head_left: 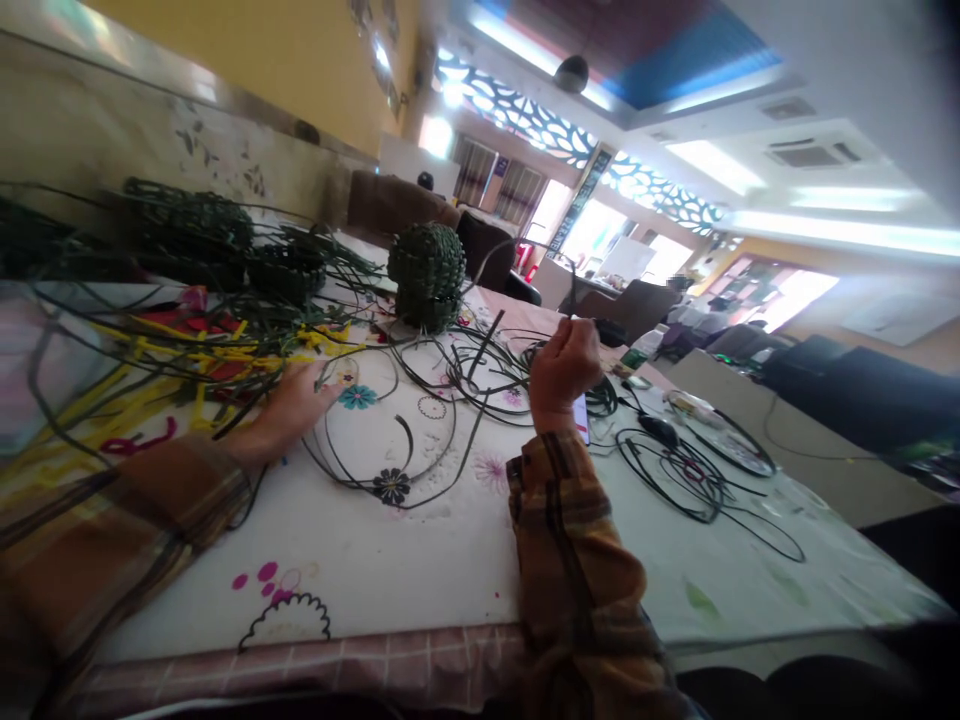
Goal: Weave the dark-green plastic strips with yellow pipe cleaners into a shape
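Observation:
Raised over the table, my right hand [564, 368] is closed in a pinch on a thin dark green strip [574, 285], which rises from the fingers and seems to arc away to the left. My left hand [289, 412] rests low over the left side of the tabletop, its fingers stretched out. It is nearest to a pile of yellow strips [247, 350] and dark green strips, with nothing visible in its grasp. Between the hands, loose curled green strips [450, 440] lie on the flowered white tablecloth [420, 580]. Behind them stands a woven dark green basket-like piece [427, 270].
More woven green pieces [187, 225] sit at the back left by the wall. Coiled strips [675, 470], a black computer mouse [658, 430] and a bottle [646, 345] are on the right. A phone-like screen [582, 418] shows partly behind my right wrist. Chairs stand beyond the table.

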{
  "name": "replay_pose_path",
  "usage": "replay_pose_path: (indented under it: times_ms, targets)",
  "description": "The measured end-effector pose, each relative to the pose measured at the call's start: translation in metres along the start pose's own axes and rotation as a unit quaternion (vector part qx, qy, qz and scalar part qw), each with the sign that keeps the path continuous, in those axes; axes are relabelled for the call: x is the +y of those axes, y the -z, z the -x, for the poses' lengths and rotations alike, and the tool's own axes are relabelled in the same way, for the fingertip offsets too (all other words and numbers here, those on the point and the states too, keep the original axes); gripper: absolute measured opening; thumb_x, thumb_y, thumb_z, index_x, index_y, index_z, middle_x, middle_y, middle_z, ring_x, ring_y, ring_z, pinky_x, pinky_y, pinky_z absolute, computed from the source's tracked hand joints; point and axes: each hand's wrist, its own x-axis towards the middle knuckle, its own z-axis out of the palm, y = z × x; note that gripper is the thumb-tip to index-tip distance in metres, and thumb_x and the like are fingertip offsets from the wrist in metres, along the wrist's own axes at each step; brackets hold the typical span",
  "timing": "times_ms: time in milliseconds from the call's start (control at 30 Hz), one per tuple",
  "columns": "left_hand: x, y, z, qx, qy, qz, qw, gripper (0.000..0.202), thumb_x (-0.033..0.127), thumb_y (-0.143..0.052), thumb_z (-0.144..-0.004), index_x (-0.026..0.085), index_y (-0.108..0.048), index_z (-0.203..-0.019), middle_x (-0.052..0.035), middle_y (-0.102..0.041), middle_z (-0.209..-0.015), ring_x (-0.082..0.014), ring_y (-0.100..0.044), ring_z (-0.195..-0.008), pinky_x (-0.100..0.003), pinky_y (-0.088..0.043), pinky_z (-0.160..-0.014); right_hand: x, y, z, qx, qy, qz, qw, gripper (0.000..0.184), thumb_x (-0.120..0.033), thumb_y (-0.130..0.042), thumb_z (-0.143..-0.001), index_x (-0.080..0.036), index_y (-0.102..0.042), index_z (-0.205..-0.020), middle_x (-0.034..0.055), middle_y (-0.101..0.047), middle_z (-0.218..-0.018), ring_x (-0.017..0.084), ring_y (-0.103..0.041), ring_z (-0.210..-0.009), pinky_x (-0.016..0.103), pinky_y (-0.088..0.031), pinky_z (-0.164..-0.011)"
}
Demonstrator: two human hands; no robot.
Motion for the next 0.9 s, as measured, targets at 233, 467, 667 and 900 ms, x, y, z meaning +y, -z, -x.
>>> replay_pose_path:
  times_ms: [233, 467, 667, 900]
  targets:
    - [0.024, 0.001, 0.006, 0.075, -0.177, -0.147, 0.97, 0.033, 0.034, -0.054, -0.088, 0.014, -0.069, -0.109, -0.0143, -0.064, -0.114, -0.0287, -0.057, -0.113, -0.047, -0.041, -0.105, -0.018, 0.044, -0.018, 0.111, 0.069, -0.029, 0.991, 0.039, -0.036, -0.032, -0.104, -0.018, -0.057, -0.08, 0.0074, -0.053, -0.077, 0.019, -0.053, -0.071, 0.034, -0.039, -0.064]
    - [0.051, 0.009, 0.02, 0.13, -0.209, 0.017, 0.969, 0.03, 0.039, -0.052, -0.098, 0.017, -0.067, -0.111, -0.0117, -0.067, -0.11, -0.0232, -0.06, -0.103, -0.036, -0.05, -0.084, -0.071, 0.064, 0.002, -0.012, 0.059, -0.209, 0.976, 0.03, -0.029, -0.046, -0.096, -0.02, -0.047, -0.067, -0.0018, -0.044, -0.06, 0.012, -0.039, -0.057, 0.028, -0.031, -0.058]
    - [0.055, 0.012, 0.022, 0.041, -0.168, 0.245, 0.954, 0.06, 0.06, -0.053, -0.092, 0.016, -0.056, -0.133, -0.0122, -0.067, -0.109, -0.0161, -0.062, -0.078, -0.025, -0.049, -0.059, -0.128, 0.056, 0.081, -0.537, 0.007, -0.345, 0.77, 0.029, -0.023, -0.054, -0.087, -0.018, -0.048, -0.059, -0.0052, -0.044, -0.052, 0.009, -0.04, -0.053, 0.023, -0.028, -0.052]
    - [0.076, 0.02, 0.024, 0.11, 0.002, 0.211, 0.971, 0.043, 0.05, -0.044, -0.099, 0.017, -0.063, -0.079, -0.0001, -0.052, -0.055, -0.0096, -0.038, -0.043, -0.02, -0.027, -0.037, -0.141, 0.065, 0.105, -0.683, 0.033, -0.384, 0.621, 0.035, -0.038, -0.055, -0.093, -0.019, -0.053, -0.063, -0.0035, -0.053, -0.054, 0.008, -0.043, -0.049, 0.022, -0.034, -0.051]
